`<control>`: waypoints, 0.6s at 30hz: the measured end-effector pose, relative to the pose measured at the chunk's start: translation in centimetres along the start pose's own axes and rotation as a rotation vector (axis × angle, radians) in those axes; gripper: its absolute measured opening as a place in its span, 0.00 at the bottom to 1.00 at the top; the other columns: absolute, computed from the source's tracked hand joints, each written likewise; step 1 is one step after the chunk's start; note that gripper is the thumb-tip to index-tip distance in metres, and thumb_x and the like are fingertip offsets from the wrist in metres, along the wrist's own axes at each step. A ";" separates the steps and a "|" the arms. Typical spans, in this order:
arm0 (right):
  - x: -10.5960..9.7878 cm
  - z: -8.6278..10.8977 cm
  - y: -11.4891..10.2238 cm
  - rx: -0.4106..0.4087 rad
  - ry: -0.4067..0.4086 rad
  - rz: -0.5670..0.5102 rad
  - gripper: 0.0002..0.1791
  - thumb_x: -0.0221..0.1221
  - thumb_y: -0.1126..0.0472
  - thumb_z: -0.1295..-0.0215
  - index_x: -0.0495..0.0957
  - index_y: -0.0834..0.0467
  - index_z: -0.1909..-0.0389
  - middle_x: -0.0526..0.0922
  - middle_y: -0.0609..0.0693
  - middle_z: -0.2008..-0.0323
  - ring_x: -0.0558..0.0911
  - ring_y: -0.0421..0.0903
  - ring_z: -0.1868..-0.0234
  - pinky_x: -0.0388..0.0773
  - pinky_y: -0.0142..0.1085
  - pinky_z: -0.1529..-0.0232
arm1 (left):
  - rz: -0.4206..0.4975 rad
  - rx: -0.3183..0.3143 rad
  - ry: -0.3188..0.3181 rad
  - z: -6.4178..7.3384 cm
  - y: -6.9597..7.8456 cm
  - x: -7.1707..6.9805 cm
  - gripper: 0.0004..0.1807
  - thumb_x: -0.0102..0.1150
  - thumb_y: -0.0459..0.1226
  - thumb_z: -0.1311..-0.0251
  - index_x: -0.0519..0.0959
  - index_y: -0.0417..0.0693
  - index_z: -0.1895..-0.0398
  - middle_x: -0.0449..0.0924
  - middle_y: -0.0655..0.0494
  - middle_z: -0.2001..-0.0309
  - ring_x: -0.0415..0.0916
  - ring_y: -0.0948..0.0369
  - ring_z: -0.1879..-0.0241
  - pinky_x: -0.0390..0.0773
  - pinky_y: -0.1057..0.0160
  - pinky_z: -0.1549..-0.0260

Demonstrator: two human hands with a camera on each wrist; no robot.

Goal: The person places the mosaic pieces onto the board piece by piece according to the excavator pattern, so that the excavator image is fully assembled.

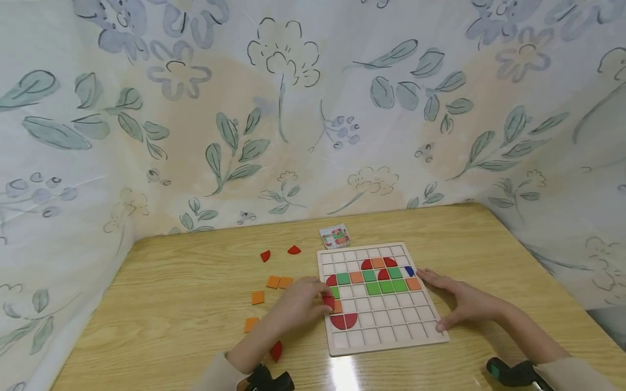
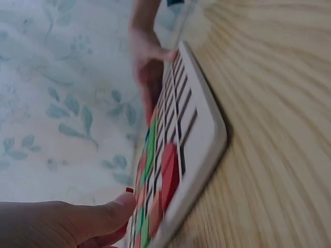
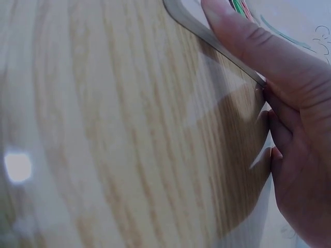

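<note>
My left hand [image 1: 305,301] pinches a red quarter-round tile [image 1: 329,302] at the left edge of the gridded wooden board [image 1: 391,328]. In the left wrist view, a bit of red shows at the thumb tip. Beside that tile an orange square [image 1: 337,307] sits in the grid, with a green square [image 1: 335,292] just beyond. Two red tiles [image 1: 350,320] lie side by side nearer me. My right hand [image 1: 464,301] rests along the board's right edge, fingers extended and spread, its thumb on the rim close to the near right corner. More green, orange, red and blue tiles fill the board's farther rows.
A small pattern card [image 1: 335,237] lies behind the board. Left of the board are several loose orange squares [image 1: 273,282] and red quarter-rounds [image 1: 294,250], one red tile [image 1: 276,351] beside my left forearm. A flowered cloth [image 1: 293,136] hangs behind the wooden table [image 1: 171,304].
</note>
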State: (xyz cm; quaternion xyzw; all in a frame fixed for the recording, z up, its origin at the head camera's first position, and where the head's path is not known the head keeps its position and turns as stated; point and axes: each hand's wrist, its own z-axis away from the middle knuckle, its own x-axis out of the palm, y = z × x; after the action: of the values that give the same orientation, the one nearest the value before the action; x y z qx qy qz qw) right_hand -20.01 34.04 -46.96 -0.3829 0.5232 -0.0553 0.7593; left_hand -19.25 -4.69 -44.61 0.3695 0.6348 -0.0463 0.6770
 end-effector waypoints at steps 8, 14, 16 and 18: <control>0.0 -0.1 0.1 0.008 -0.004 -0.011 0.59 0.71 0.44 0.62 0.50 0.51 0.29 0.48 0.63 0.30 0.46 0.70 0.33 0.46 0.68 0.43 | -0.166 0.156 0.013 -3.2 5.1 2.4 0.09 0.67 0.43 0.50 0.83 0.52 0.66 0.78 0.62 0.70 0.70 0.66 0.67 0.71 0.72 0.67; -0.1 -0.1 0.3 0.022 -0.006 -0.041 0.58 0.71 0.45 0.61 0.50 0.49 0.29 0.47 0.60 0.29 0.45 0.68 0.32 0.45 0.68 0.42 | -0.165 0.120 -0.004 -4.3 7.6 3.6 0.10 0.69 0.45 0.54 0.84 0.53 0.69 0.77 0.65 0.75 0.69 0.68 0.71 0.68 0.72 0.72; -0.1 -0.1 0.4 0.022 -0.003 -0.040 0.58 0.71 0.45 0.61 0.50 0.49 0.28 0.47 0.60 0.29 0.45 0.68 0.32 0.44 0.68 0.42 | -0.161 0.103 -0.020 -4.5 7.9 4.0 0.10 0.69 0.46 0.54 0.85 0.54 0.69 0.79 0.65 0.74 0.70 0.68 0.70 0.68 0.72 0.73; -0.1 -0.1 0.4 0.021 -0.001 -0.038 0.58 0.71 0.45 0.61 0.49 0.49 0.28 0.47 0.60 0.29 0.45 0.68 0.32 0.44 0.68 0.42 | -0.152 0.088 -0.031 -4.7 7.9 4.4 0.10 0.69 0.47 0.54 0.86 0.55 0.68 0.80 0.66 0.73 0.71 0.69 0.70 0.68 0.72 0.72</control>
State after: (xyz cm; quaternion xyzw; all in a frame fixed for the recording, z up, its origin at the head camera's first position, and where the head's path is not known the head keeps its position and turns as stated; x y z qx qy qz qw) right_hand -20.28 34.31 -47.16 -0.3847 0.5150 -0.0750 0.7623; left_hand -18.08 5.48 -44.71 0.3491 0.6476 -0.1313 0.6645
